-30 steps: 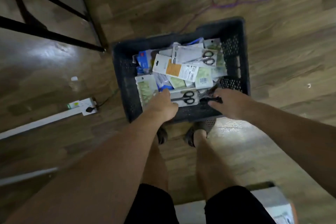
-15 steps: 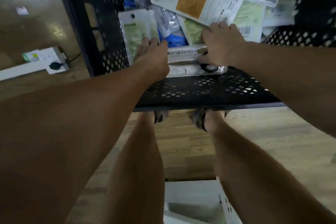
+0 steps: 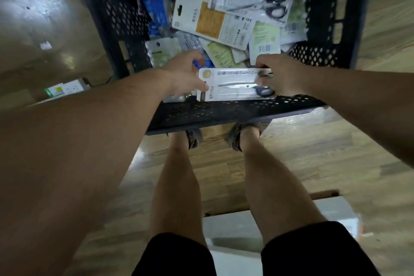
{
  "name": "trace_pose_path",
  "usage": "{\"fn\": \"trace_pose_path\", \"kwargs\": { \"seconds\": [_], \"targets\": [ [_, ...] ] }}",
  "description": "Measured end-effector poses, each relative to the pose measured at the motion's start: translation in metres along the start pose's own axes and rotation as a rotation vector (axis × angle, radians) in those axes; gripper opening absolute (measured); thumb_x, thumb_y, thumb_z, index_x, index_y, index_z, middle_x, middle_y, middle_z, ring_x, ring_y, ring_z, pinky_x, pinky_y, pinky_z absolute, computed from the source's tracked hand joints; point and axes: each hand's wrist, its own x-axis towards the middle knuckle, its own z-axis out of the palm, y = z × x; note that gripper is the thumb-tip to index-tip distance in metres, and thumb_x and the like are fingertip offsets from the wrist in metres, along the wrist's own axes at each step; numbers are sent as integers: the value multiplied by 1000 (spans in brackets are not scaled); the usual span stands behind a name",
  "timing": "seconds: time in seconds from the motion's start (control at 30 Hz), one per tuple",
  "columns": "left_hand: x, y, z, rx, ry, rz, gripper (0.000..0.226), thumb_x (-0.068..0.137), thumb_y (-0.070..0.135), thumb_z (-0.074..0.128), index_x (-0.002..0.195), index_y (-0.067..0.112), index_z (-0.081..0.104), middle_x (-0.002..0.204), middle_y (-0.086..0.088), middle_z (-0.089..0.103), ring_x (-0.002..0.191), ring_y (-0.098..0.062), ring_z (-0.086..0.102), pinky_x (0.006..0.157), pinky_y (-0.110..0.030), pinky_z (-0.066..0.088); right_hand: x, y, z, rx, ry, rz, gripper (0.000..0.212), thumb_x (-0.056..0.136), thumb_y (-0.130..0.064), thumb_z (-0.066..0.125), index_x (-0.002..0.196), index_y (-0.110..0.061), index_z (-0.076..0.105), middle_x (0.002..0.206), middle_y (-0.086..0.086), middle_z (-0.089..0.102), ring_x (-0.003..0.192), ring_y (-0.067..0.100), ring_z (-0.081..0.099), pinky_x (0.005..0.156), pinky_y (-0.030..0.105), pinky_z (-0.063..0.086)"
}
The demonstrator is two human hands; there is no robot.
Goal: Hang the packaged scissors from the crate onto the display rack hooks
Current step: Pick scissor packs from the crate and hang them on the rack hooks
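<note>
Pack: a flat white blister pack of black-handled scissors, held level just above the near wall of the dark perforated plastic crate.
Left hand: fingers curled round the pack's hang-hole end.
Right hand: gripping the handle end.
Crate contents: loose heap of carded packs.
Setting: pale wooden floor.

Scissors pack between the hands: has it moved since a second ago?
Yes. The scissors pack has risen off the pile, its edge now overlapping the near wall of the crate.
</note>
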Motion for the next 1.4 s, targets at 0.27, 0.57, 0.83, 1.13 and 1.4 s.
{"fn": "trace_pose_path", "kwargs": {
  "seconds": [0.27,0.57,0.83,1.13,1.4],
  "targets": [
    [-2,8,-21,193,-88,10,35,89,16,78,119,26,61,104,7,64,96,-17,61,71,-28,47,-5,-7,2,285,120,87,6,103,-15,60,107,-12,58,101,9,59,70,18,51,52,27,42],
    [17,-56,-3,-52,149,-87,30,92,13,76,121,13,69,117,-6,71,105,-25,69,95,-42,59,33,-23,39,299,179,149,45,105,-19,52,149,-14,46,144,7,51,106,24,56,74,22,43],
    [7,-60,-20,-171,358,-56,30,105,17,52,134,13,59,124,0,61,107,-16,58,83,-21,45,18,-10,40,264,263,298,9,102,-5,50,108,-9,55,99,9,54,86,27,50,54,24,35],
    [26,-36,-10,-587,267,-147,45,89,5,75,130,21,63,118,3,71,107,-15,69,84,-30,60,26,-15,27,267,194,447,23,93,-6,57,115,-11,56,114,15,60,91,30,58,70,31,51],
    [-3,3,-20,-1075,432,-89,26,101,43,62,123,29,62,120,6,73,111,-17,70,81,-22,56,-4,-60,6,752,84,495,23,84,-7,66,104,2,57,94,12,60,85,24,53,85,34,47]
  ]
}}
